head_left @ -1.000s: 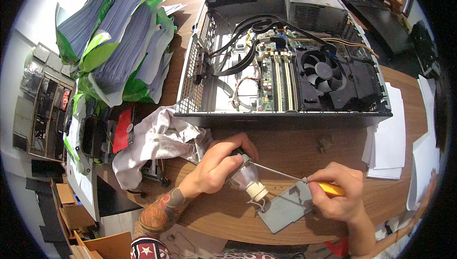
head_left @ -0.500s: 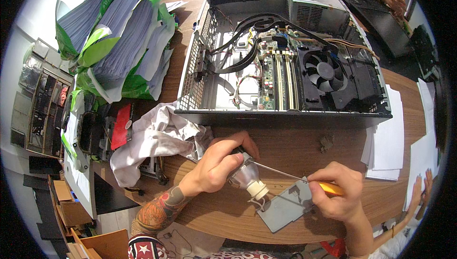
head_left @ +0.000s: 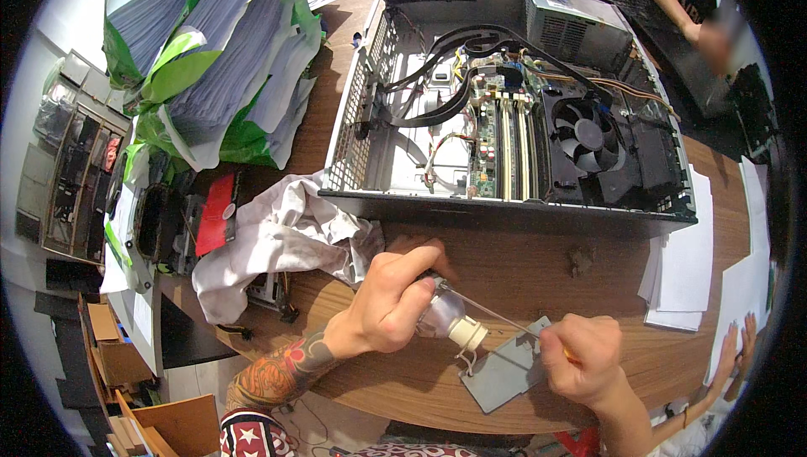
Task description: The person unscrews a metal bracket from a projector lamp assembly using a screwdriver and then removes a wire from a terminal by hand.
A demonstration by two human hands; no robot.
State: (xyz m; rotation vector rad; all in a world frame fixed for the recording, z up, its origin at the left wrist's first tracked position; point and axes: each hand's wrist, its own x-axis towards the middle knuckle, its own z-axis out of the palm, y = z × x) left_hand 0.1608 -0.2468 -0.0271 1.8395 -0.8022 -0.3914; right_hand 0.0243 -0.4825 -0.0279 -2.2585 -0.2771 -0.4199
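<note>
My left hand (head_left: 393, 301) is closed around a reflector lamp (head_left: 439, 316) with a clear glass bowl and a cream ceramic base, tilted down to the right. Wires hang from that base. In my right hand (head_left: 586, 361) is a screwdriver (head_left: 494, 309), its orange handle mostly covered by my fingers. Its thin shaft runs up and left to the lamp's rim beside my left hand; the exact contact at the tip is hidden. Below the shaft, a flat grey metal plate (head_left: 502, 380) lies on the wooden table, partly shadowed.
An opened computer case (head_left: 504, 207) fills the table beyond my hands. A crumpled white cloth (head_left: 252, 259) lies left, below green-wrapped paper stacks (head_left: 227, 62). White sheets (head_left: 681, 264) lie at the right. Other people's hands (head_left: 735, 348) rest at the right edge and far side.
My right hand has rolled over the screwdriver's handle, which now shows less. The shaft still reaches the lamp in my left hand. The whole view has shifted slightly.
</note>
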